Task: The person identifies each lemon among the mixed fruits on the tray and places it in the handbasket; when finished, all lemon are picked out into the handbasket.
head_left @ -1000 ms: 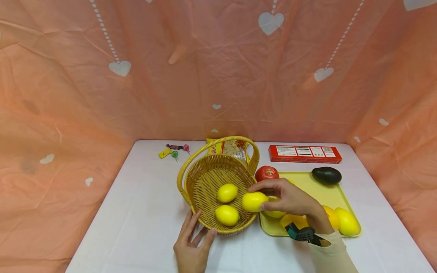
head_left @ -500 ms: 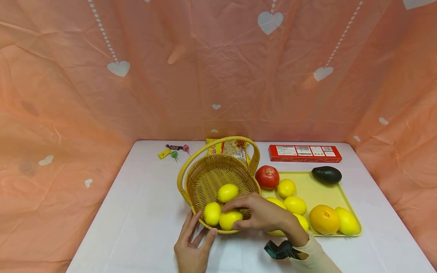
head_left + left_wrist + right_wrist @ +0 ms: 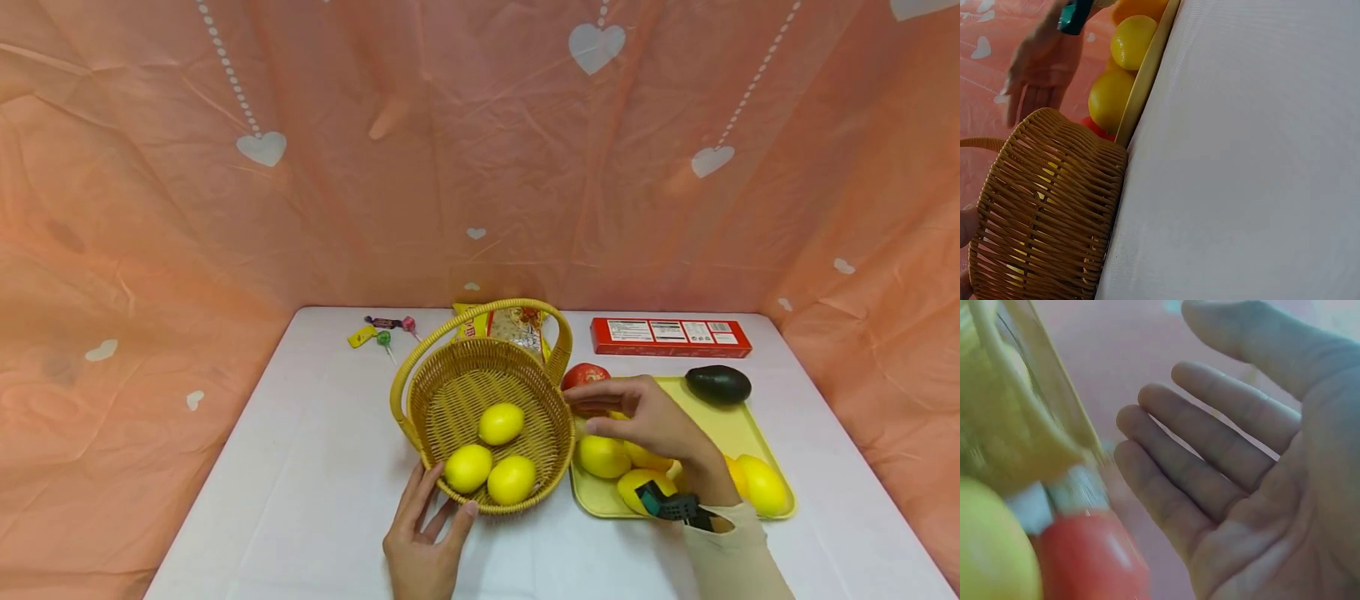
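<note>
A round wicker basket (image 3: 457, 387) with a tall arched handle stands mid-table, holding three lemons: one farther back (image 3: 501, 424), another at front left (image 3: 468, 468), and the last at front right (image 3: 512, 480). My left hand (image 3: 424, 542) holds the basket's near rim; in the left wrist view only its fingertips (image 3: 966, 226) show at the edge. Beyond the basket's right side, my right hand (image 3: 648, 421) hovers over the yellow tray (image 3: 705, 417) with nothing in it. Its straight, spread fingers (image 3: 1210, 394) show plainly in the right wrist view.
More lemons (image 3: 603, 457), an orange-yellow fruit partly behind the wrist, and an avocado (image 3: 717, 385) lie on the tray. A red pomegranate-like fruit (image 3: 585, 377) is at its back left corner. Behind are a red box (image 3: 670, 337), a snack bag (image 3: 517, 329) and several candies (image 3: 384, 337).
My right hand set a third lemon down in the basket, let go and moved back right over the tray. The lemons at the front shifted. My left hand stayed at the rim.
</note>
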`<state>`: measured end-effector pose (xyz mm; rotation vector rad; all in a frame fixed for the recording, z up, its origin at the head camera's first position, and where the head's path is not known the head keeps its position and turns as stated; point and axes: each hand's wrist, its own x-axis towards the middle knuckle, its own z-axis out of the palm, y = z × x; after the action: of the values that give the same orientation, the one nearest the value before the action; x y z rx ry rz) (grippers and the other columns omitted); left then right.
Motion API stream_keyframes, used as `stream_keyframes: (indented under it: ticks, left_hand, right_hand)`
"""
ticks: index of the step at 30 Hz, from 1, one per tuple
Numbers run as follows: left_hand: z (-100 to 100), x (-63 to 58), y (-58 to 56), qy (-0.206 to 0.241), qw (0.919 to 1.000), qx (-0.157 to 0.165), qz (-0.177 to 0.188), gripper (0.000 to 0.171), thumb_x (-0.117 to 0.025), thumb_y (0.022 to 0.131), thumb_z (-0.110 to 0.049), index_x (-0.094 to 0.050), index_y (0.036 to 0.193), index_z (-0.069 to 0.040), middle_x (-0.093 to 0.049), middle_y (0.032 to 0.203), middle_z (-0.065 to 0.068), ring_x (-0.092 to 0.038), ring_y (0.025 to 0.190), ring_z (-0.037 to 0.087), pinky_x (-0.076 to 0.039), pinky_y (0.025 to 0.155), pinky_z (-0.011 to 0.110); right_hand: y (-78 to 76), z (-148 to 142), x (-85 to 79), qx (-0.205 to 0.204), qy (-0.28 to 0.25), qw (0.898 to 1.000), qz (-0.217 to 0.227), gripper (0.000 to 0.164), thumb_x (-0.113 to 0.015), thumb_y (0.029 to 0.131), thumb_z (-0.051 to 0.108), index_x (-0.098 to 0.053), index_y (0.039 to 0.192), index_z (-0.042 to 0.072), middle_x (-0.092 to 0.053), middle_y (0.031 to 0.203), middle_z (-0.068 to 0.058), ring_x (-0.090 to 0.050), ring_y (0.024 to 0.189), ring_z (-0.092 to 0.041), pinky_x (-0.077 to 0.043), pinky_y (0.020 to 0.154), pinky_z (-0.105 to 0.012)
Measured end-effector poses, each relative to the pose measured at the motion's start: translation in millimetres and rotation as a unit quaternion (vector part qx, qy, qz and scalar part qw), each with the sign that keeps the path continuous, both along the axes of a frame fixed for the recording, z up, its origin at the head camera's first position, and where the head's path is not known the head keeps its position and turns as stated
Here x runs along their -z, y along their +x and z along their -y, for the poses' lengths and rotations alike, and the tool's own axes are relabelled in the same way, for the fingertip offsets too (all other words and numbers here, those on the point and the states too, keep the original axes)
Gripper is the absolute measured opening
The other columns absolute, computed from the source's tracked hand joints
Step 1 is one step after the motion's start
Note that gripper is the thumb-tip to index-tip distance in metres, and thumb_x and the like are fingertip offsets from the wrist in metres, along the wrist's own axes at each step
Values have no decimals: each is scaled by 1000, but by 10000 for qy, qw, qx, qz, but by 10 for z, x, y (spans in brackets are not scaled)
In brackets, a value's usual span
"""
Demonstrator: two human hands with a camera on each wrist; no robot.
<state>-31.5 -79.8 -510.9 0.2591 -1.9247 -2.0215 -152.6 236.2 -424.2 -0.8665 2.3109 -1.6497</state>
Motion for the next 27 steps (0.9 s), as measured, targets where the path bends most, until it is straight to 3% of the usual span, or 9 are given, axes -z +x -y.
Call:
stream_keyframes:
  ticks: [3, 7, 10, 14, 17, 21, 27]
  left_hand:
    - [-1, 5, 0, 14, 10000, 12, -4, 64, -90, 84, 8, -68, 144, 3, -49, 166, 19, -59, 134, -3, -63, 100, 25]
    - [1, 5, -1, 21, 10000, 33, -15, 65, -90, 84, 9, -68, 145, 3, -49, 166, 19, -58, 134, -4, -63, 99, 24]
    - [2, -1, 0, -3, 10000, 32, 1, 64, -90, 85, 8, -68, 145, 2, -49, 166, 19, -58, 135, -4, -63, 99, 24]
    - [-2, -14, 3, -23, 10000, 11, 13, 63, -90, 85, 7, -69, 144, 0, -49, 166, 20, -58, 135, -5, -63, 100, 26]
    - [-7, -25, 7, -32, 10000, -1, -14, 62, -90, 85, 7, -69, 144, 1, -49, 166, 21, -58, 134, -4, -63, 100, 27]
    - [-11, -34, 10, -50, 10000, 3, -42, 62, -90, 85, 7, -69, 144, 2, -49, 165, 24, -59, 134, -3, -63, 99, 27]
    - [-1, -29, 4, 27, 10000, 41, 54, 64, -91, 85, 7, -68, 145, 2, -49, 166, 19, -58, 134, -4, -63, 100, 27]
  right_hand:
    - [-14, -254, 5, 551, 107, 9984, 9, 37, -75, 101, -1, -73, 138, -1, -74, 136, -25, -74, 127, -20, -63, 106, -28]
    - [3, -466, -8, 1349, 908, 9867, 2, 38, -80, 101, 14, -75, 138, 3, -77, 134, -17, -74, 126, -28, -59, 103, -16]
    - [6, -543, -6, 1664, 1453, 9753, -16, 42, -83, 101, 23, -75, 138, 5, -78, 134, -15, -73, 127, -38, -62, 105, -23]
    - [-17, -581, 23, 1886, 1970, 9621, -55, 43, -83, 101, 22, -75, 138, 3, -77, 135, -17, -71, 128, -44, -63, 109, -49]
    - [-42, -587, 57, 1991, 2432, 9493, 2, 40, -81, 100, 19, -76, 137, 6, -78, 133, -17, -71, 127, -44, -61, 109, -59]
    - [-57, -589, 88, 1990, 2752, 9402, 249, 38, -81, 100, 19, -78, 136, 10, -78, 133, -16, -71, 126, -42, -64, 106, -56]
    - [-8, -621, 59, 1840, 2745, 9427, 450, 41, -84, 96, 15, -77, 136, 8, -75, 134, -20, -73, 121, -41, -68, 99, -49]
